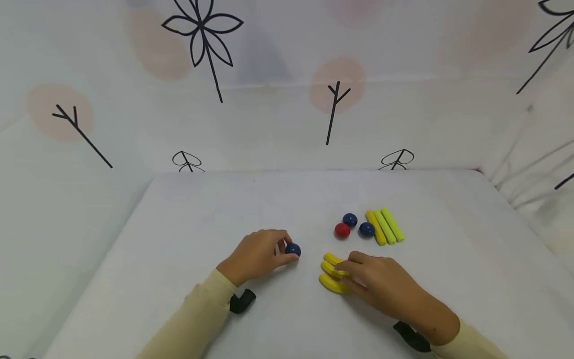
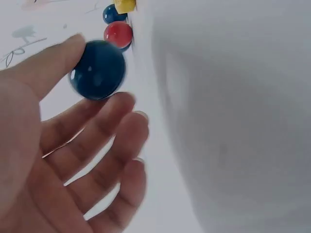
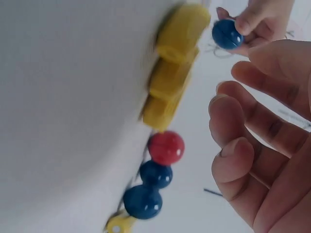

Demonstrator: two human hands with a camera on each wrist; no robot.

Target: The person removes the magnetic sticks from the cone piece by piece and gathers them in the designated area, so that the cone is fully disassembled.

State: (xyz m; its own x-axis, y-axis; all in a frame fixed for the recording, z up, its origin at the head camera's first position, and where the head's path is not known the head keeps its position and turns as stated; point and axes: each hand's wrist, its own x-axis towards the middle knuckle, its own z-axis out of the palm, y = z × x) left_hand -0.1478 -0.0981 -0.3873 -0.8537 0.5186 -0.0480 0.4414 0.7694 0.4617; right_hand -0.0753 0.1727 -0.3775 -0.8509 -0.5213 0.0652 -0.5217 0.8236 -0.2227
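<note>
My left hand (image 1: 256, 255) pinches a glossy dark blue ball (image 1: 293, 249) between thumb and fingertips; the left wrist view shows that ball (image 2: 98, 70) up close, the other fingers spread loosely below it. Three toy bananas (image 1: 330, 283) lie side by side in the middle of the white table. Above their right ends is my right hand (image 1: 385, 285), partly covering them in the head view. From the right wrist, its loosely bent fingers (image 3: 227, 119) appear with nothing between them, beside the yellow bananas (image 3: 182, 31).
Behind the bananas, a red ball (image 1: 342, 231) and two blue balls, one at the back (image 1: 350, 220) and one to the right (image 1: 366, 230), sit together. Next to them lie a yellow stick (image 1: 375, 228) and two yellow-green sticks (image 1: 392, 225). A patterned white curtain (image 1: 278, 124) borders the table's back.
</note>
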